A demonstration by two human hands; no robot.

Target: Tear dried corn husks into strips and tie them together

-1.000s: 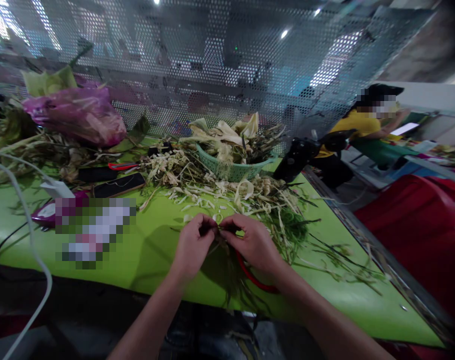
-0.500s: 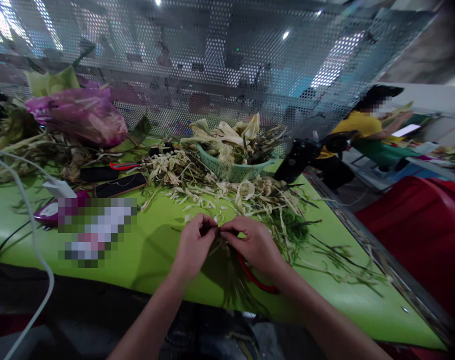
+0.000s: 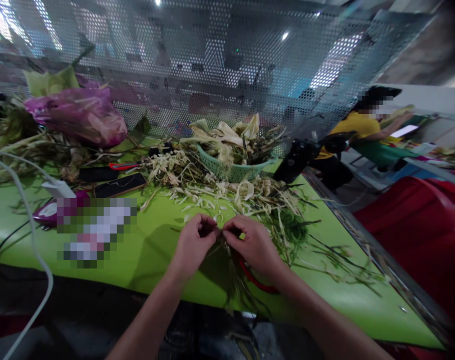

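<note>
My left hand (image 3: pixel 193 245) and my right hand (image 3: pixel 252 243) meet over the near part of the bright green table (image 3: pixel 155 250). Both pinch the top of a bunch of thin green stems (image 3: pixel 231 280) that hangs down towards the table's front edge. The fingertips of the two hands touch each other. A red curved handle (image 3: pixel 255 281), likely scissors, lies under my right wrist. Beyond my hands spreads a litter of pale leaf strips (image 3: pixel 219 192) and green shreds (image 3: pixel 291 230).
A teal basket (image 3: pixel 235 170) of leaves stands at the back centre. Left are two dark phones (image 3: pixel 118 184), red-handled scissors (image 3: pixel 122 166), a pink plastic bag (image 3: pixel 79 115) and a white cable (image 3: pixel 28 220). A perforated metal screen (image 3: pixel 212 65) backs the table. A person in yellow (image 3: pixel 357 125) works at right, near a red chair (image 3: pixel 403 210).
My hands stay in place over the stems. The fingers have shifted slightly and the two pinches have drawn closer together.
</note>
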